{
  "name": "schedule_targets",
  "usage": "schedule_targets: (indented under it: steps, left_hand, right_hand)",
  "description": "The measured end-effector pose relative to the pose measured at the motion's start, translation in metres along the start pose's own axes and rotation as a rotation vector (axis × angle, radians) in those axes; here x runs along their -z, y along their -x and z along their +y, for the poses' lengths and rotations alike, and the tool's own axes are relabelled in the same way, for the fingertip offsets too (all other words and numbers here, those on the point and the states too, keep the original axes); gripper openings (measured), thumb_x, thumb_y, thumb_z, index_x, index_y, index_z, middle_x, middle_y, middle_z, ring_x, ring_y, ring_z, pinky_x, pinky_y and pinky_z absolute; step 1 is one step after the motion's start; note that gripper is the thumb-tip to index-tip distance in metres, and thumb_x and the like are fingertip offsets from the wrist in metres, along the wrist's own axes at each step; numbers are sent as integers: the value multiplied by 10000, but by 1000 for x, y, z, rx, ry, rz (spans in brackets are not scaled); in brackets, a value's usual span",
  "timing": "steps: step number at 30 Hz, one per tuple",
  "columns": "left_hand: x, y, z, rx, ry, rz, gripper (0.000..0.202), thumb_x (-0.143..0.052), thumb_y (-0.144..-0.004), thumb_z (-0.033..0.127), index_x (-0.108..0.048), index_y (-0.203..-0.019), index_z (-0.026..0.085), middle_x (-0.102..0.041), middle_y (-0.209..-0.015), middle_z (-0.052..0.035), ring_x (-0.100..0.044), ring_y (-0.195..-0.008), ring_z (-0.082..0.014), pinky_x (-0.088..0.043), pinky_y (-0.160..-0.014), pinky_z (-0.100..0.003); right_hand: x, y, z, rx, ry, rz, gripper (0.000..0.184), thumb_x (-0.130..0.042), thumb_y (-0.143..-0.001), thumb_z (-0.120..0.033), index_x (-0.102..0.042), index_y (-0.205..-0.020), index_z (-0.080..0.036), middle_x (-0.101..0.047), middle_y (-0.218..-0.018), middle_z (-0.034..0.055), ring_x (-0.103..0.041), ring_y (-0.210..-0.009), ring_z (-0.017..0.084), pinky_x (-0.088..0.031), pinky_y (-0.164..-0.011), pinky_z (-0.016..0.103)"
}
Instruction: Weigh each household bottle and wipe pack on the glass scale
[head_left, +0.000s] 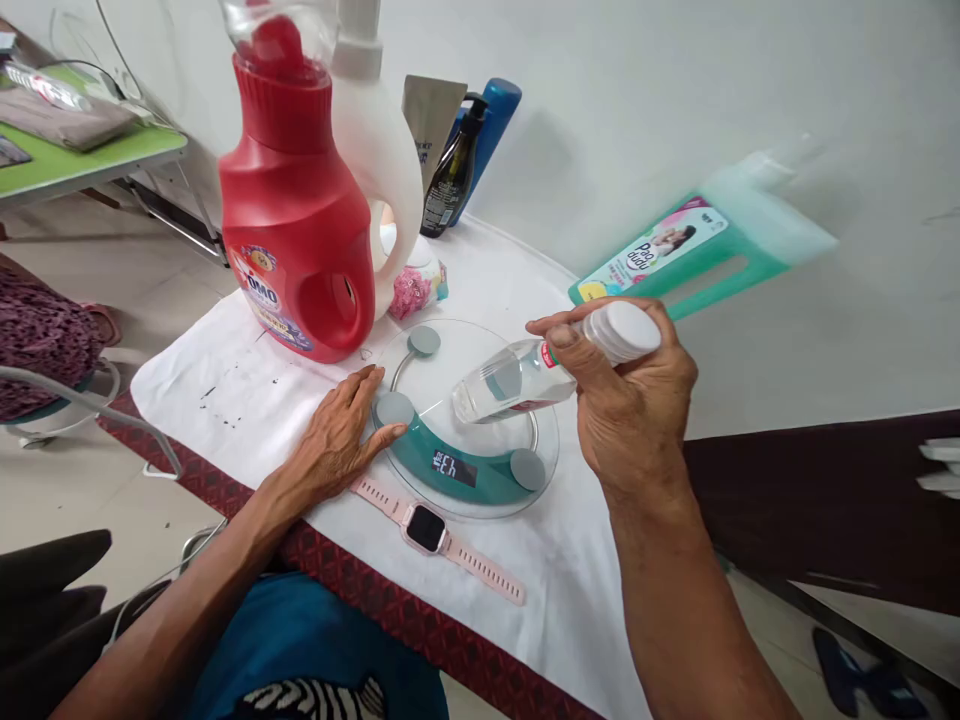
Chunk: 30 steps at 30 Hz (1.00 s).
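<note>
A clear bottle with a white cap (517,378) is tilted above the round glass scale (442,445), its base pointing left and its cap to the right. My right hand (626,395) is closed around its upper part, just below the cap. Whether the base touches the glass I cannot tell. The scale has a green band, grey round pads and a lit display (454,467). My left hand (341,435) lies with fingers stretched out at the scale's left edge, thumb over the rim. A pink smartwatch (425,528) lies in front of the scale.
A red detergent jug (296,220) and a white jug (394,150) stand at the back left. Behind them are a black pump bottle (452,175) and a blue bottle (495,115). A green liquid jug (690,245) leans by the wall. White cloth (202,330) covers the table.
</note>
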<state>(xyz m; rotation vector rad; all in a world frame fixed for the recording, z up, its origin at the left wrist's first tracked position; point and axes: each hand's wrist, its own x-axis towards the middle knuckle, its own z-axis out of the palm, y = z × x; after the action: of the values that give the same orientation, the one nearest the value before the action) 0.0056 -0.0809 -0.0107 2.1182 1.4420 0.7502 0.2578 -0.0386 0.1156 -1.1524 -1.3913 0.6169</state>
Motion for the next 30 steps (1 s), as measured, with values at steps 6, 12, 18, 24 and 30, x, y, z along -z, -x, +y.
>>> schedule_targets:
  steps: [6, 12, 18, 24, 30]
  left_hand:
    - [1, 0, 0, 1, -19, 7, 712, -426, -1079, 662, -380, -1589, 167, -501, -1619, -210, -496, -1525, -324, -415, -1271, -560]
    - [2, 2, -1, -12, -9, 0, 704, -434, -1077, 664, -385, -1590, 184, -499, -1623, -195, -497, -1523, -328, -420, -1269, -557]
    - [1, 1, -1, -13, -9, -2, 729, -451, -1068, 669, -362, -1612, 193, -495, -1623, -196, -501, -1516, -340, -438, -1246, -565]
    - [3, 0, 1, -12, -24, -11, 723, -453, -1072, 656, -374, -1611, 182, -497, -1616, -195, -503, -1513, -340, -435, -1250, -562]
    - [4, -1, 3, -1, -27, -10, 752, -421, -1069, 688, -393, -1599, 156, -506, -1606, -202, -517, -1500, -336, -460, -1236, -545]
  right_hand:
    - [10, 12, 2, 56, -45, 17, 542, -922, -750, -511, -616, -1149, -306, -724, -1185, 11, -690, -1194, 245, -551, -1074, 493]
    - [46, 51, 34, -89, 74, 362, 460, -623, -919, -703, -637, -1038, -258, -718, -1023, 52, -730, -1019, 258, -554, -980, 512]
    - [70, 100, 104, -387, 90, 601, 633, -610, -839, -801, -601, -1063, -209, -713, -1073, 75, -725, -1068, 246, -527, -1067, 528]
    - [68, 113, 124, -383, 148, 533, 689, -567, -884, -814, -610, -1170, -189, -716, -1162, 107, -721, -1137, 254, -521, -1104, 525]
    - [69, 115, 122, -356, 270, 471, 661, -499, -969, -775, -622, -1226, -180, -712, -1221, 125, -713, -1180, 261, -529, -1093, 518]
